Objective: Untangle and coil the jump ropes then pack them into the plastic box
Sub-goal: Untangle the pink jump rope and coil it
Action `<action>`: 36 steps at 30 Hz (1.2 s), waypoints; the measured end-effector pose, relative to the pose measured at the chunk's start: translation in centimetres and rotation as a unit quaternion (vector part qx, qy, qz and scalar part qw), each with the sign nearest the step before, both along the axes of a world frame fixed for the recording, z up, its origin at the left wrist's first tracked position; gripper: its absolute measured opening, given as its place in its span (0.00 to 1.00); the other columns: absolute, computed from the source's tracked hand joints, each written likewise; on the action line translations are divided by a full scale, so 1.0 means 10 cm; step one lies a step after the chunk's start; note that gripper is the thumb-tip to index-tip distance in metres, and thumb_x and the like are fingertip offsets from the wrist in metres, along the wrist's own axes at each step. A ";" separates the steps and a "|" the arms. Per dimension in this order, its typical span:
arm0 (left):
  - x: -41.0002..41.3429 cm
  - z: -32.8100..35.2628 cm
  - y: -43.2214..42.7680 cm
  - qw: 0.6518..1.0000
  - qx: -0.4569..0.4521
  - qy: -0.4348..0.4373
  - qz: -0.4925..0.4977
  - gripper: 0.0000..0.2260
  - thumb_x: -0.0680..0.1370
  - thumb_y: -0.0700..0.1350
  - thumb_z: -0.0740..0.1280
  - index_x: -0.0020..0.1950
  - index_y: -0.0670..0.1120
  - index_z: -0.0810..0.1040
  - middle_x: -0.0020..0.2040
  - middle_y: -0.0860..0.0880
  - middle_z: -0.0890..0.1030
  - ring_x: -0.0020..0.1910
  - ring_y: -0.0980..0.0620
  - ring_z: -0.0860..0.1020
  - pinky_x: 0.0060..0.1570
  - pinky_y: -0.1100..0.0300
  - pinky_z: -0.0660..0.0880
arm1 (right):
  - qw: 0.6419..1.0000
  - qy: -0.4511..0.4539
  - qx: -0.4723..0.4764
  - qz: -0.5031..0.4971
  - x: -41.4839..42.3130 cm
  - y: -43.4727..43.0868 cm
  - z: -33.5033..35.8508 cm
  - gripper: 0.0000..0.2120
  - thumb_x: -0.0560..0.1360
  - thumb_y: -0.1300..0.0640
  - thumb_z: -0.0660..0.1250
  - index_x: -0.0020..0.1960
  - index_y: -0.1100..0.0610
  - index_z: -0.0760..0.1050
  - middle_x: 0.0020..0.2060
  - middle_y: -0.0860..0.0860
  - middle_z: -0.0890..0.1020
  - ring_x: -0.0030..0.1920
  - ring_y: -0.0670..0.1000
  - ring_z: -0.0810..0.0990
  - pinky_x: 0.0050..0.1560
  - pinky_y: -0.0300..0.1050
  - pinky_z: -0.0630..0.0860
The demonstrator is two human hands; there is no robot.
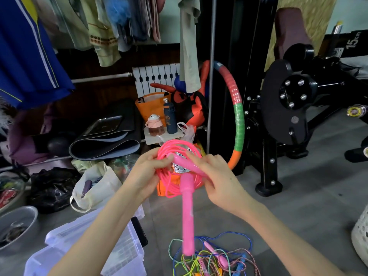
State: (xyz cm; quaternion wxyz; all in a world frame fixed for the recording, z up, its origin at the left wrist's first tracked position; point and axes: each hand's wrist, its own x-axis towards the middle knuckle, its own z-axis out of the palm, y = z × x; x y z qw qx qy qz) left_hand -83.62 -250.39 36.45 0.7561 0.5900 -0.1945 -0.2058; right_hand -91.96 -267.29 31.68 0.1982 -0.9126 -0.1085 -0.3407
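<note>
Tangled ropes (215, 255) are lying bottom centre; I'm watching left fingers (159, 162) pinching the pink coil (166, 186), right fingers (199, 158) gripping its handle (180, 161).

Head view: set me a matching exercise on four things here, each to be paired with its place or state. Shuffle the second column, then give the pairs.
Things
1. pink jump rope
2. plastic box
3. tangled ropes
4. striped hoop

Places or states
A. in a loose heap on the floor
B. standing on edge beside the black exercise machine
C. coiled, gripped by the left hand and the right hand
D. on the floor, partly under the left forearm

Pairs: 1-C, 2-D, 3-A, 4-B
</note>
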 end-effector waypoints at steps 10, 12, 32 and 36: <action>0.14 0.01 0.04 0.983 -0.112 0.142 -0.022 0.09 0.77 0.31 0.56 0.43 0.39 0.74 0.27 0.49 0.70 0.23 0.57 0.68 0.24 0.65 0.72 | 0.881 0.108 0.451 0.092 -0.19 -0.11 -0.22 0.20 0.74 0.68 0.67 0.56 0.46 0.69 0.46 0.52 0.80 0.40 0.52 0.82 0.46 0.56 0.79; 0.16 -0.04 0.03 0.988 -0.080 0.135 -0.013 0.09 0.78 0.31 0.56 0.44 0.39 0.74 0.27 0.50 0.71 0.23 0.58 0.69 0.25 0.65 0.72 | 0.866 0.087 0.480 0.113 -0.22 -0.09 -0.19 0.17 0.74 0.67 0.67 0.54 0.48 0.71 0.42 0.54 0.81 0.35 0.51 0.80 0.40 0.50 0.78; 0.13 -0.46 -0.13 0.999 0.020 -0.031 -0.035 0.08 0.75 0.43 0.65 0.42 0.41 0.67 0.25 0.52 0.66 0.25 0.56 0.64 0.28 0.64 0.64 | 0.975 0.055 0.213 0.019 -0.05 0.05 -0.45 0.13 0.70 0.63 0.66 0.54 0.58 0.80 0.40 0.47 0.78 0.41 0.45 0.77 0.42 0.38 0.75; 0.07 -0.41 -0.14 0.995 0.018 -0.033 -0.095 0.10 0.78 0.40 0.62 0.36 0.45 0.72 0.25 0.51 0.64 0.25 0.56 0.63 0.28 0.64 0.62 | 0.958 0.029 0.285 -0.030 -0.06 -0.01 -0.39 0.05 0.67 0.55 0.73 0.39 0.51 0.78 0.33 0.43 0.77 0.33 0.44 0.75 0.37 0.44 0.74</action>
